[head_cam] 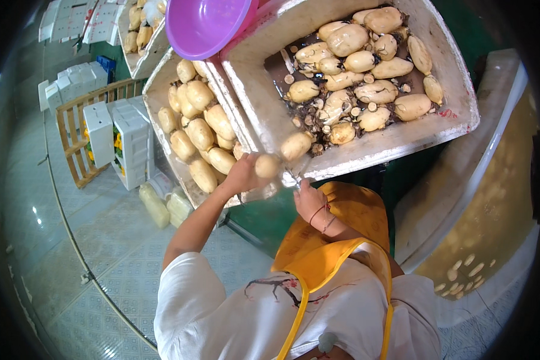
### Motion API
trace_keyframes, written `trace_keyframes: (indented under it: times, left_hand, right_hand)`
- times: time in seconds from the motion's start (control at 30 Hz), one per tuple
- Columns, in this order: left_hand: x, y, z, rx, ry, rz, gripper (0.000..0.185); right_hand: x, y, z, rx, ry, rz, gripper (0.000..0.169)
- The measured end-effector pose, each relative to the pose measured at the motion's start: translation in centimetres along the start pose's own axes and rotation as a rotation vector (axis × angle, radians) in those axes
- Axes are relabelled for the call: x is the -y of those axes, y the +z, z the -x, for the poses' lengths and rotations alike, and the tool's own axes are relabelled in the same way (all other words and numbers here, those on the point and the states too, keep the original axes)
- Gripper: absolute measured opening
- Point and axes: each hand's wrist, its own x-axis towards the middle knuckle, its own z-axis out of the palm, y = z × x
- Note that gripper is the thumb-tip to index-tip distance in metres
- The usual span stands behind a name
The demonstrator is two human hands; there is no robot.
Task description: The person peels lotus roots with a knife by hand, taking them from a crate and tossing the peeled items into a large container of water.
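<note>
My left hand (245, 174) grips a pale lotus root segment (267, 166) above the adjoining rims of two foam boxes. A metal hand tool (290, 178) is in my right hand (309, 200), close to that segment; blur hides its exact kind. Just beyond them, another lotus root segment (296, 146) lies at the near corner of the right foam box (355, 167). That box holds several segments with dark rootlets, cut end slices and brown scraps. Smoother, trimmed-looking lotus roots (201, 134) are piled in the left foam box (164, 159).
A purple plastic basin (205, 27) rests across the boxes' far rims. At right stands a tank of murky water (481, 216) with pale pieces in it. Left are a wooden pallet (74, 146), white foam boxes (132, 139) and a hose (72, 234) along the tiled floor.
</note>
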Motion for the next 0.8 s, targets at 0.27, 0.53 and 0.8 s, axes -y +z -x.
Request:
trace_keyframes:
  times: [0.27, 0.53, 0.8]
  left_hand:
    - [1.9, 0.3, -1.5, 0.121, 0.019, 0.097, 0.06]
    - [1.2, -1.9, -2.5, 0.278, 0.036, 0.044, 0.071]
    - [1.0, -1.9, -3.5, 0.332, 0.034, -0.004, 0.066]
  right_hand:
    - [0.5, 0.5, 0.5, 0.099, 0.109, 0.062, 0.034]
    - [0.9, 2.2, -1.0, 0.098, 0.138, -0.057, 0.032]
    - [0.6, 3.0, -2.9, 0.132, 0.181, -0.063, 0.03]
